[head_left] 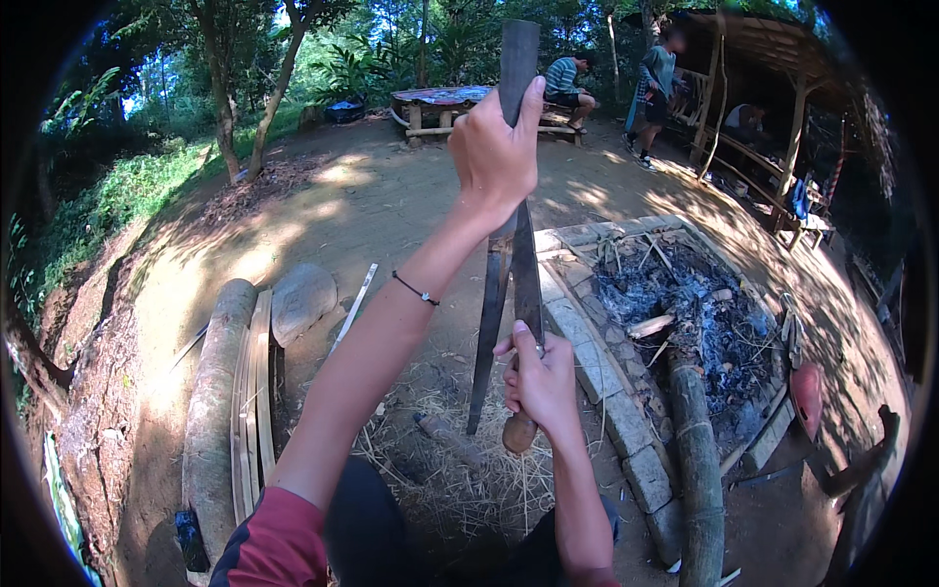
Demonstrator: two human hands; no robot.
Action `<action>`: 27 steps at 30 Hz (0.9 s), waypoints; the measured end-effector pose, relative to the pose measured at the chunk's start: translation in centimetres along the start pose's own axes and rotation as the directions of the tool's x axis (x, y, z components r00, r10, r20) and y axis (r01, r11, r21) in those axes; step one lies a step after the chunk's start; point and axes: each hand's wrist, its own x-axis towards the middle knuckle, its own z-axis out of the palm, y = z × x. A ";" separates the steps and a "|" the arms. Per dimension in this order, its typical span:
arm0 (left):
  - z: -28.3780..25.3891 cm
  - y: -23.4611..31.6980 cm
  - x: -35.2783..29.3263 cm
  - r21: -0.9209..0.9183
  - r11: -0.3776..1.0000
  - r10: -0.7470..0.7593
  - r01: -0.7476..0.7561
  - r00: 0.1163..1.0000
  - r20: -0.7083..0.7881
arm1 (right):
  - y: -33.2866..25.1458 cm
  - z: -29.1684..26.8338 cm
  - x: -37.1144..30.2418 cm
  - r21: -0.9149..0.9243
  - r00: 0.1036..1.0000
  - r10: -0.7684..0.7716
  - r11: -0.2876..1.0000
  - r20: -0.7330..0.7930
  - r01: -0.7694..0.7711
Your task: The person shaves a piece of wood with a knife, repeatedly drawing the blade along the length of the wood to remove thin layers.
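Observation:
In front of me my left hand (497,157) is raised and closed around a long dark flat piece (520,64). Its broad grey end stands above my fist, and a narrowing dark length slants down below it. Whether this is a blade or a sheath I cannot tell. Lower down, my right hand (540,386) grips a long knife (528,284) near its brown rounded wooden handle. The knife's dark blade points up toward my left wrist, close beside the flat piece; whether they touch is unclear. Straw (469,479) lies on the ground beneath.
At right a brick-edged fire pit (626,440) holds ash and a thick bamboo pole (693,440). A log (220,391), split strips (256,391) and a stone (301,303) lie left. Two people (565,83) (657,88) are behind, near a low table (416,115) and a shelter (763,44).

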 end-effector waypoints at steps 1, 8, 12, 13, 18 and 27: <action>0.3 -0.5 0.6 -0.093 0.996 0.019 -0.018 1.000 0.005 | -0.3 -0.1 0.4 -0.001 1.000 -0.003 1.000 -0.005 0.003; 0.1 -1.9 0.6 -0.225 0.968 0.093 -0.108 0.993 -0.079 | -0.4 -0.8 1.1 -0.128 0.994 -0.098 0.987 -0.039 0.092; 1.0 -3.6 -1.9 -0.250 0.966 0.039 -0.057 0.996 -0.077 | 1.6 -1.0 1.9 -0.248 0.978 -0.197 0.953 -0.073 0.173; 1.0 -3.7 -2.5 -0.229 0.973 0.023 -0.036 0.998 -0.059 | 2.0 -1.0 2.1 -0.241 0.973 -0.221 0.950 -0.065 0.200; 1.7 -4.1 -4.0 -0.293 0.955 0.028 -0.046 0.997 -0.065 | 0.7 -0.8 1.9 -0.298 0.962 -0.258 0.929 -0.091 0.221; 1.3 -4.7 -4.1 -0.271 0.959 0.046 -0.079 0.991 -0.127 | -0.6 -0.2 2.0 -0.468 0.972 -0.202 0.875 -0.116 0.127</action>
